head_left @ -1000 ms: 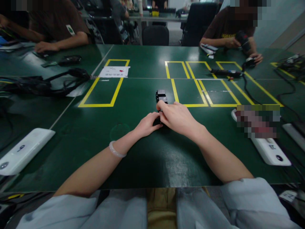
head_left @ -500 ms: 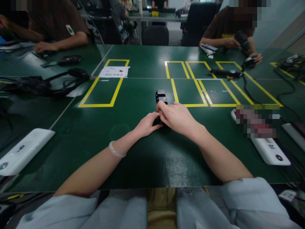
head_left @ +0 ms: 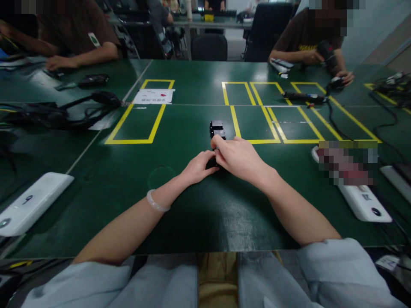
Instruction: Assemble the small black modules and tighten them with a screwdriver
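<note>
A black blocky part (head_left: 217, 127), with shiny grey faces on top, lies on the green table in front of me; it looks like small boxes joined in a row. Its near portion is hidden under my hands. My left hand (head_left: 201, 167), a pale bracelet (head_left: 157, 201) on its wrist, pinches the near end from the left, thumb and fingers closed around it. From the right, my right hand (head_left: 239, 157) reaches over with curled fingers pressed on the middle of the part. Whether a smaller piece sits between those fingertips cannot be made out.
Yellow tape rectangles (head_left: 235, 122) mark the green table (head_left: 189, 226). White power banks (head_left: 37, 203) lie left and right (head_left: 364, 205). A printed card (head_left: 154, 96), black cables (head_left: 83, 111) and a black tool (head_left: 303, 97) lie farther off. Two people work across the table.
</note>
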`<move>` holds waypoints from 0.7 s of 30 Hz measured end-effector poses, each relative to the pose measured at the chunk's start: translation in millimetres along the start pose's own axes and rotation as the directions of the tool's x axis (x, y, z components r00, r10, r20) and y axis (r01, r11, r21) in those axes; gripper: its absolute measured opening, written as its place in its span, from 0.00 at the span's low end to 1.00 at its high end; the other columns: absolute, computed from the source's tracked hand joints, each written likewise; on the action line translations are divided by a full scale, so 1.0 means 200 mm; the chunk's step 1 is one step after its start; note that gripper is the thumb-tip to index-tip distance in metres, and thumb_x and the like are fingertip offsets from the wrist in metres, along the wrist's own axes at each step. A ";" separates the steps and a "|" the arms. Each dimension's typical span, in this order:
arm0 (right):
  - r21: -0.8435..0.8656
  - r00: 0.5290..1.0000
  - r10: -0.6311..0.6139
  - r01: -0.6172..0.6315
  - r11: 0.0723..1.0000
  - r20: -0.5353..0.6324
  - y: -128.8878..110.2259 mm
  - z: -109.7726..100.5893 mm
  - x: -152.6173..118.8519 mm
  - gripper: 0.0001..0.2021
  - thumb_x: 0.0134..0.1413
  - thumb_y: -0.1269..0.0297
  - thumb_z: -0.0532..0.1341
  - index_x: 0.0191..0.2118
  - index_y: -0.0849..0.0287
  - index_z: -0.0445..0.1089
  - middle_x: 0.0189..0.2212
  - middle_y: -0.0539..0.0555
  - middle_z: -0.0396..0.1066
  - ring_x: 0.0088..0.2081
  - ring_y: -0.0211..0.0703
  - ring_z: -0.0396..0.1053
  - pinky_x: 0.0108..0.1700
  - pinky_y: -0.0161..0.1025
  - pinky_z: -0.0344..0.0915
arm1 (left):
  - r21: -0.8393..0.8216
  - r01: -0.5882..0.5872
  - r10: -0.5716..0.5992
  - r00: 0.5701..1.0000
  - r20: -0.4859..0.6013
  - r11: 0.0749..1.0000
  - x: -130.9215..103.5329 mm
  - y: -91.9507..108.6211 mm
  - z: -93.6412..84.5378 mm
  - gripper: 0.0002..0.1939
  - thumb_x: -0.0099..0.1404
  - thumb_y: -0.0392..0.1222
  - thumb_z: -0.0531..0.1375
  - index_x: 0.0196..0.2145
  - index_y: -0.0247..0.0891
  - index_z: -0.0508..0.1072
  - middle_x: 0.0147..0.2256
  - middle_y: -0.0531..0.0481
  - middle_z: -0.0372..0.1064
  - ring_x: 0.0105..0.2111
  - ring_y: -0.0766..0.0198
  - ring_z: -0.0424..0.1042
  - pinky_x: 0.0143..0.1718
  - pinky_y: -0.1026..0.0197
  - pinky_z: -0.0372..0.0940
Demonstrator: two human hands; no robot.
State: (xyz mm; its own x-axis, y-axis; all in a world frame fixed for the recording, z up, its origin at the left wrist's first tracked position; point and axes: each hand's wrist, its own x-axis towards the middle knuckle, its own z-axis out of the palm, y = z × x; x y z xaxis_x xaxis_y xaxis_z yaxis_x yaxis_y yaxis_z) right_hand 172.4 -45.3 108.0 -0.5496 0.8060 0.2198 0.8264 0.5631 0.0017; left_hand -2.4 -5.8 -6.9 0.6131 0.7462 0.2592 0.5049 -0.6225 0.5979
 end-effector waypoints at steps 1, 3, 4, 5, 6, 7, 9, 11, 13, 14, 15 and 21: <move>0.010 1.000 0.000 0.000 1.000 -0.006 0.00 0.00 0.00 0.11 0.62 0.67 0.46 0.45 0.60 0.62 0.29 0.52 0.73 0.28 0.39 0.66 0.35 0.37 0.50 | -0.001 -0.002 0.002 1.000 -0.001 1.000 0.00 0.00 0.00 0.20 0.64 0.49 0.60 0.51 0.38 0.65 0.49 0.44 0.67 0.49 0.50 0.67 0.49 0.50 0.63; 0.030 1.000 0.000 0.001 1.000 -0.015 -0.01 -0.01 -0.01 0.11 0.62 0.66 0.46 0.45 0.60 0.62 0.30 0.52 0.73 0.29 0.39 0.67 0.36 0.37 0.51 | 0.000 0.005 -0.005 1.000 -0.001 1.000 0.00 -0.01 0.01 0.21 0.64 0.49 0.60 0.51 0.38 0.65 0.49 0.44 0.67 0.49 0.50 0.67 0.49 0.50 0.63; 0.037 1.000 -0.002 0.002 0.999 -0.017 -0.01 -0.01 -0.01 0.11 0.63 0.65 0.46 0.45 0.60 0.62 0.30 0.52 0.73 0.30 0.39 0.67 0.36 0.37 0.51 | -0.002 0.010 -0.010 1.000 0.001 1.000 0.00 -0.01 0.01 0.21 0.64 0.49 0.60 0.51 0.38 0.65 0.49 0.44 0.67 0.49 0.50 0.67 0.49 0.50 0.63; 0.041 1.000 -0.005 0.006 0.999 -0.016 -0.01 -0.01 -0.01 0.11 0.64 0.64 0.47 0.45 0.60 0.62 0.30 0.52 0.73 0.30 0.40 0.67 0.36 0.37 0.51 | -0.005 0.014 -0.014 1.000 0.005 1.000 0.00 -0.01 0.01 0.21 0.64 0.49 0.60 0.51 0.38 0.66 0.48 0.44 0.68 0.48 0.50 0.67 0.49 0.50 0.64; 0.040 1.000 -0.008 0.009 0.999 -0.010 -0.01 -0.01 -0.01 0.11 0.64 0.62 0.47 0.44 0.59 0.62 0.30 0.52 0.73 0.30 0.40 0.67 0.36 0.37 0.51 | -0.007 0.016 -0.016 1.000 0.009 1.000 0.00 -0.01 0.01 0.20 0.64 0.49 0.60 0.50 0.38 0.66 0.47 0.44 0.68 0.47 0.50 0.68 0.49 0.51 0.64; 0.032 1.000 -0.010 0.010 0.999 -0.001 -0.01 -0.01 -0.01 0.12 0.65 0.60 0.47 0.43 0.59 0.62 0.29 0.52 0.73 0.29 0.40 0.67 0.36 0.38 0.51 | -0.009 0.017 -0.017 1.000 0.012 1.000 0.00 -0.01 0.01 0.20 0.64 0.49 0.60 0.50 0.38 0.66 0.47 0.44 0.68 0.47 0.51 0.68 0.49 0.51 0.64; 0.002 1.000 -0.006 0.006 1.000 0.018 0.00 -0.01 0.00 0.12 0.66 0.59 0.46 0.42 0.59 0.63 0.29 0.52 0.73 0.28 0.40 0.67 0.35 0.38 0.51 | -0.004 0.021 -0.021 1.000 0.015 1.000 0.00 -0.01 0.00 0.20 0.64 0.49 0.60 0.50 0.38 0.66 0.47 0.44 0.68 0.47 0.51 0.68 0.49 0.50 0.64; -0.024 1.000 0.003 -0.003 1.000 0.028 0.00 -0.01 0.00 0.12 0.66 0.61 0.45 0.42 0.59 0.63 0.28 0.52 0.73 0.27 0.39 0.66 0.35 0.38 0.50 | 0.009 0.032 -0.032 0.999 0.012 0.999 0.00 0.00 0.00 0.20 0.64 0.50 0.60 0.50 0.38 0.66 0.46 0.44 0.68 0.46 0.50 0.68 0.47 0.50 0.65; -0.030 1.000 0.005 -0.005 1.000 0.026 0.00 -0.01 0.00 0.12 0.66 0.63 0.44 0.42 0.59 0.63 0.28 0.52 0.73 0.26 0.38 0.65 0.34 0.38 0.50 | 0.019 0.041 -0.041 0.999 0.012 0.999 0.00 0.01 0.00 0.19 0.64 0.50 0.60 0.49 0.37 0.66 0.45 0.43 0.68 0.45 0.50 0.68 0.46 0.49 0.65; -0.027 1.000 0.003 -0.002 1.000 0.020 0.00 0.00 0.00 0.12 0.65 0.64 0.44 0.42 0.59 0.63 0.27 0.52 0.73 0.26 0.38 0.65 0.34 0.37 0.50 | 0.021 0.041 -0.041 0.999 0.013 0.999 0.00 0.01 0.00 0.19 0.64 0.50 0.60 0.48 0.37 0.66 0.45 0.43 0.68 0.45 0.50 0.68 0.46 0.49 0.65; -0.024 1.000 0.000 0.000 1.000 0.014 0.00 0.00 0.00 0.12 0.65 0.64 0.44 0.42 0.59 0.63 0.27 0.52 0.73 0.26 0.38 0.65 0.34 0.37 0.50 | 0.020 0.038 -0.038 0.999 0.014 0.999 0.00 0.01 0.00 0.19 0.64 0.50 0.60 0.48 0.37 0.66 0.46 0.43 0.68 0.46 0.50 0.68 0.47 0.49 0.65; -0.011 1.000 -0.002 0.002 1.000 -0.001 -0.01 0.00 0.00 0.11 0.61 0.67 0.47 0.44 0.59 0.63 0.28 0.52 0.73 0.27 0.38 0.65 0.33 0.37 0.49 | 0.003 0.009 -0.009 1.000 0.011 1.000 0.00 0.00 0.00 0.19 0.64 0.50 0.60 0.50 0.39 0.65 0.49 0.43 0.67 0.49 0.49 0.67 0.50 0.48 0.64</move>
State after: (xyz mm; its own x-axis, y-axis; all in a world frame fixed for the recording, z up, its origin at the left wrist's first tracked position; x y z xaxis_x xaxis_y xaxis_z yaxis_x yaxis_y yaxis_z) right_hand 171.3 -46.8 108.9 -0.5515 0.8045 0.2206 0.8264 0.5629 0.0129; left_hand -2.3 -5.6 -7.8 0.6151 0.7494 0.2453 0.5124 -0.6163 0.5980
